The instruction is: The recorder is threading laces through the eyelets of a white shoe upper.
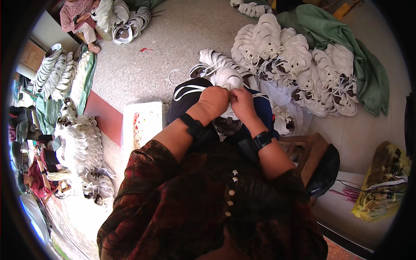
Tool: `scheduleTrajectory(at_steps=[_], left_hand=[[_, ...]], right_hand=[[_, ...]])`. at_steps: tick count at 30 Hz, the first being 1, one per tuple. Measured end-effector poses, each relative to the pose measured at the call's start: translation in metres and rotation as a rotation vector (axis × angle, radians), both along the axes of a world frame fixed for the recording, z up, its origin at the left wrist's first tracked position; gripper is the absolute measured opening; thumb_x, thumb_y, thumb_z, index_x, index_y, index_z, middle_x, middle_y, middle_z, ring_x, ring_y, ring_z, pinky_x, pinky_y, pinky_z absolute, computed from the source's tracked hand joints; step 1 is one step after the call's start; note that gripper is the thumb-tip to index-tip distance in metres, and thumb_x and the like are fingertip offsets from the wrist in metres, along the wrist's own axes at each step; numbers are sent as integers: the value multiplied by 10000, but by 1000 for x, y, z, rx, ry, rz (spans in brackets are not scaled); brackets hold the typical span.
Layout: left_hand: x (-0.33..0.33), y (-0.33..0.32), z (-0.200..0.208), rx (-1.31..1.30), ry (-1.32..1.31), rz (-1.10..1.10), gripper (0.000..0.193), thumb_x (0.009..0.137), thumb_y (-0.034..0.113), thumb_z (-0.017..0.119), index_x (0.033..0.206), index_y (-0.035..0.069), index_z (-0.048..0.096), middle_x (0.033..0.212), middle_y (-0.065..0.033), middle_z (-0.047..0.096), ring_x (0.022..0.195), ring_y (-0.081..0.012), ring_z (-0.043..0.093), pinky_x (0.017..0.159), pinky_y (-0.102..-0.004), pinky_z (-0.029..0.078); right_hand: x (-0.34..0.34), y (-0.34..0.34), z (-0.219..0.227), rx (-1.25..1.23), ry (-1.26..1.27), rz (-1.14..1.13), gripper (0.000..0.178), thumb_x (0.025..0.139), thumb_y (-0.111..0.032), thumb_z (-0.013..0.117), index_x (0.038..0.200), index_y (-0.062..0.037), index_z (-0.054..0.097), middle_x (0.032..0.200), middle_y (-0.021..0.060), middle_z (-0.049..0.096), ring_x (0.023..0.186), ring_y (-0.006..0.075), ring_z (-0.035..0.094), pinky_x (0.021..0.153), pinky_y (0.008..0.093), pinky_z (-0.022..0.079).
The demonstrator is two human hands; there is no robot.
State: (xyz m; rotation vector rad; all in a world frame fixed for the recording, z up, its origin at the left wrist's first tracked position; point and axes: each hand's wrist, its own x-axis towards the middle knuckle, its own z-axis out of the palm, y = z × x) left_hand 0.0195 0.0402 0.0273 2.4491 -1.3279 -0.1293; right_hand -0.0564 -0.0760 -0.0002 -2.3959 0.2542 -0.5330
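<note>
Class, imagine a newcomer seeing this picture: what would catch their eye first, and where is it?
Probably the big heap of white lace-up shoes at upper right, beside a crumpled green cloth. Next, near the centre, the person's bare left hand and bare right hand meet over a single white shoe. A yellow plastic bag stands out at lower right.

Speckled floor (167, 50), reddish strip (104, 117) toward left edge; red scrap (146, 50) toward far edge; white shoes (125, 34) toward far-left corner; yellow bag (375, 197) right.
</note>
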Motion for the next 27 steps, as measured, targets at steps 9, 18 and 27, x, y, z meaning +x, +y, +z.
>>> scheduleTrajectory(at_steps=[9,18,27], left_hand=[[29,12,-21,-216,414,52,175,660,115,571,778,54,685,780,-180,635,776,-318,624,743,-355,495],[39,21,-33,-239,785,51,150,764,108,603,824,-23,642,683,-90,630,609,-145,583,611,-288,475],[4,8,-11,-275,67,-176,192,750,213,644,761,22,627,706,-105,603,633,-256,596,599,-342,479]], right_hand=[[5,14,15,-341,63,79,36,654,-23,600,686,-39,599,701,127,541,716,318,547,644,394,445],[-7,-24,47,-498,-90,18,63,608,28,517,616,-34,505,651,139,490,644,342,507,561,418,399],[-29,-47,44,1240,-194,95,61,841,-44,521,819,1,555,982,187,616,734,117,534,661,237,430]])
